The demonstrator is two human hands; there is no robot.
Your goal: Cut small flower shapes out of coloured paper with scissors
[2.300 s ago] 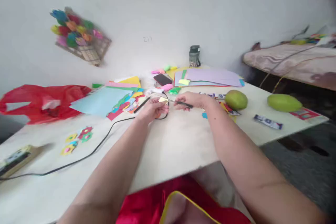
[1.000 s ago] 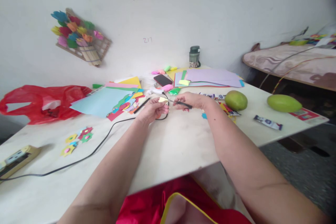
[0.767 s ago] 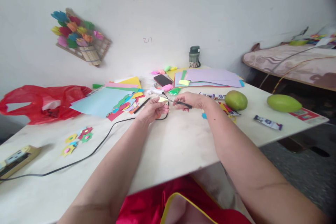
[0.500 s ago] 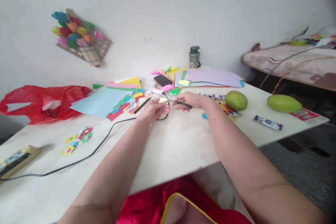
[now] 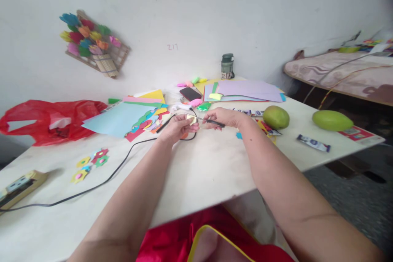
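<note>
My left hand pinches a small pale yellow paper piece between thumb and fingers, above the middle of the table. Close by on the right, my right hand is closed around what look like scissors with a dark handle. Their thin metal part points left toward the paper; its tip is too blurred to make out. A black stick-like thing lies just left of my left hand. Under that hand shows a bit of orange.
Coloured paper sheets and scraps lie left, purple sheets at the back. A black cable crosses toward a power strip. Paper flowers, a red bag, a phone, green fruits and a cup surround the hands.
The yellow paper has turned slightly in my left fingers and shifted a little. An orange bit now shows below my left hand. My right hand stays nearly in place.
</note>
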